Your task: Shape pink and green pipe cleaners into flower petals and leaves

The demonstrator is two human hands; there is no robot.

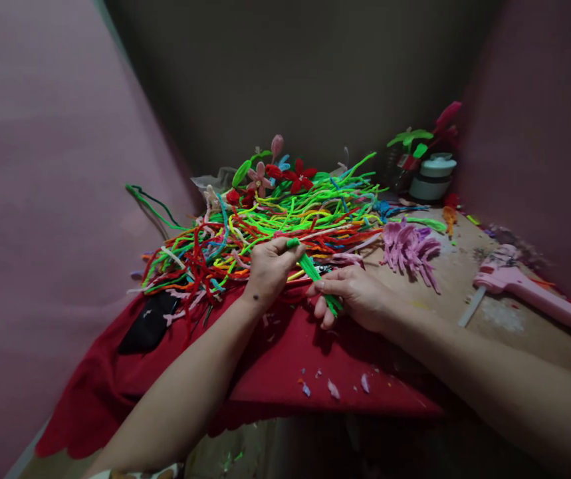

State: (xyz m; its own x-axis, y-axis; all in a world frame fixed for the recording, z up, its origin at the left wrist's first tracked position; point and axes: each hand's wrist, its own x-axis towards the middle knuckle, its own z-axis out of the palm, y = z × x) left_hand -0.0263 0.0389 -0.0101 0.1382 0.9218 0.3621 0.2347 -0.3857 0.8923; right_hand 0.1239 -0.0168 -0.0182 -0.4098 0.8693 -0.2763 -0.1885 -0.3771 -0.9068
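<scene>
the left hand (266,267) pinches the green bundle (309,267) near its top; the right hand (357,293) has its fingers (334,287) on the lower part, likely holding the strands together, above the red cloth (275,376).

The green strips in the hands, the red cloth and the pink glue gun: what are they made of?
Green strips: apparently fuzzy fibre, perhaps over wire, matte like pipe cleaners. Red cloth: fabric, dull, hanging in soft folds; weave unclear. Pink glue gun: probably plastic, smooth, evenly coloured.
</scene>
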